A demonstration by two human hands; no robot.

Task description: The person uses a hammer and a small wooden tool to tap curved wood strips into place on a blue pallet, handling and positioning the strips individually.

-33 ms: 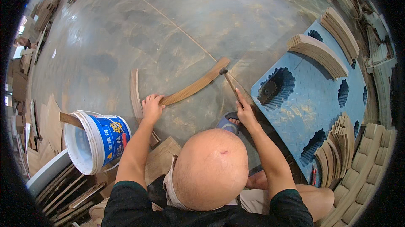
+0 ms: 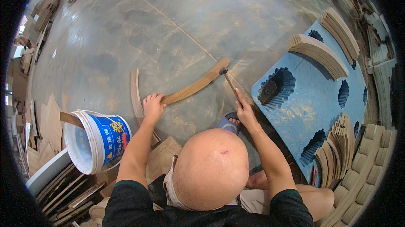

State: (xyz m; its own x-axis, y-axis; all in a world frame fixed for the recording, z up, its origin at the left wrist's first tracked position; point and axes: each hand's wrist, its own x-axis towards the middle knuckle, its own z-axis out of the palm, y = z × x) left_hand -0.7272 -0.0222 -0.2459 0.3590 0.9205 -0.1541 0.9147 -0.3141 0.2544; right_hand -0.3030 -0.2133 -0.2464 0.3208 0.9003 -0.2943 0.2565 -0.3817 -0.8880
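Observation:
A curved wooden strip (image 2: pixel 195 87) lies bowed across the floor in front of me. My left hand (image 2: pixel 153 107) grips its near-left end, where it meets a second, paler curved strip (image 2: pixel 135 93); whether the two are joined there I cannot tell, as my fingers cover the spot. In my right hand (image 2: pixel 246 109) is the wooden handle of a hammer (image 2: pixel 230 82), with the index finger laid along it. The hammer's dark head touches or hangs just over the strip's far-right end.
On my left a white bucket (image 2: pixel 95 142) with a blue label lies tilted, a wooden piece at its mouth. Beneath it are stacked offcuts (image 2: pixel 63 189). To the right, a blue plastic pallet (image 2: pixel 287 119) carries curved wood stacks (image 2: pixel 318 55). More stacked wood (image 2: pixel 363 172) stands at lower right.

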